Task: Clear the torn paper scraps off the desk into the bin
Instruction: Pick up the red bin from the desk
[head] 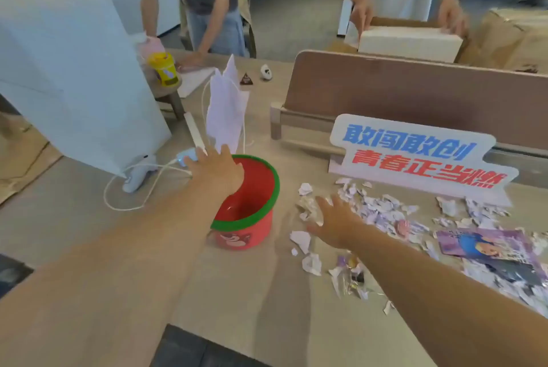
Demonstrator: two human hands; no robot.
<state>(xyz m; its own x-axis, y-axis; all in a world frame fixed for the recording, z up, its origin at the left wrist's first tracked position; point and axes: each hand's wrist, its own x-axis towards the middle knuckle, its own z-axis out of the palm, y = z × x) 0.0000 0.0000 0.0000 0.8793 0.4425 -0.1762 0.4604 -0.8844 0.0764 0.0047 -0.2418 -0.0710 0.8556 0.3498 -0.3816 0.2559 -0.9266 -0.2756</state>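
A red bin [252, 236] with a green rim stands on the desk at centre. My left hand [218, 169] lies on its far left rim, thumb inside and fingers spread outside, holding the rim. Torn paper scraps [382, 208] are strewn to the right of the bin, below a sign. My right hand [335, 222] hovers palm down over the scraps' left edge, fingers spread, holding nothing. More scraps [311, 264] lie nearer me, with a clear wrapper [347, 280] among them.
A printed purple picture sheet [486, 243] lies among the scraps at right. A sign with blue and red characters [415, 156] stands behind them, before a wooden divider [415, 90]. Left of the bin are a white cable [124, 188], a white box [74, 75] and upright papers [225, 111]. Two people stand across the desk.
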